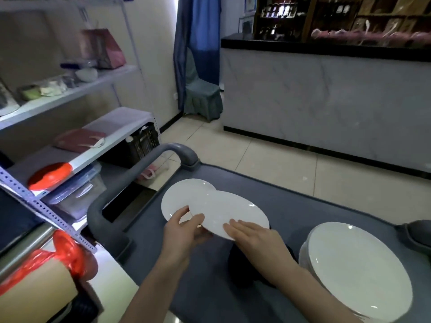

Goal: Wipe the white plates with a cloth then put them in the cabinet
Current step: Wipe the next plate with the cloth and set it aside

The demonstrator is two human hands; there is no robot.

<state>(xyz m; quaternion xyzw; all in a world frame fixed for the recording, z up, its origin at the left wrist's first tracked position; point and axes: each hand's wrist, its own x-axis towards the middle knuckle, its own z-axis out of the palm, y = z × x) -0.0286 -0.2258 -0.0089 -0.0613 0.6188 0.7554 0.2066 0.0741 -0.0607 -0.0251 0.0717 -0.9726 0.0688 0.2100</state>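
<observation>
Two plates are lying in front of the person on the grey cart [291, 220], near its handle [149, 164]: one plate [179, 197] is resting flat on the cart, and a second plate [228, 213] is overlapping it, tilted. The left hand [184, 229] is gripping the tilted plate's near rim, thumb on top. The right hand [254, 234] is lying open and flat on its face, grasping nothing. A stack [354, 269] is waiting farther from the handle. These look glazed, stiff, slick and breakable; taking each by the rim, fingers under, seems safest. I cannot make out a cloth.
</observation>
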